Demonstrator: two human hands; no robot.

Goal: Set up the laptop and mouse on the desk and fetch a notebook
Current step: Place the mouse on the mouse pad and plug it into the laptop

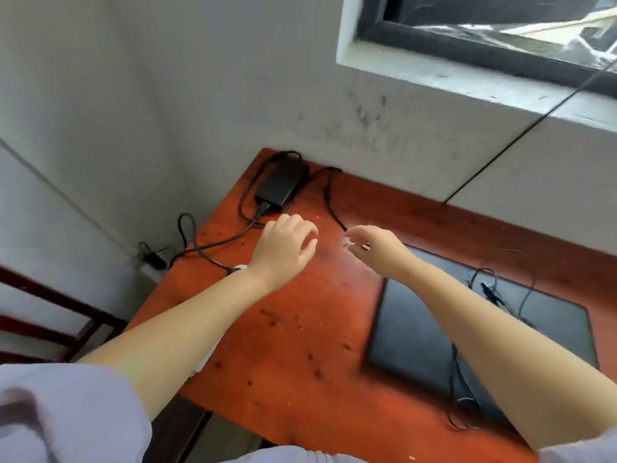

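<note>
The closed black rectangular laptop (480,332) lay flat on the red-brown wooden bench (300,329) at four o'clock, long axis running ten-to-four. Left hand (283,250) hovered with a loose, empty grip; right hand (377,250) pinched a small white object (347,242).

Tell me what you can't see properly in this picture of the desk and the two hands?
1. Laptop, head view: the right forearm covers its near right part.
2. Right hand: something small and pale sits at the fingertips, too blurred to name.
3. Mouse: none can be made out; thin cables lie on the laptop lid.
4. Notebook: not in view.
5. Power adapter: its cable's end runs off the desk, too small to follow.
</note>
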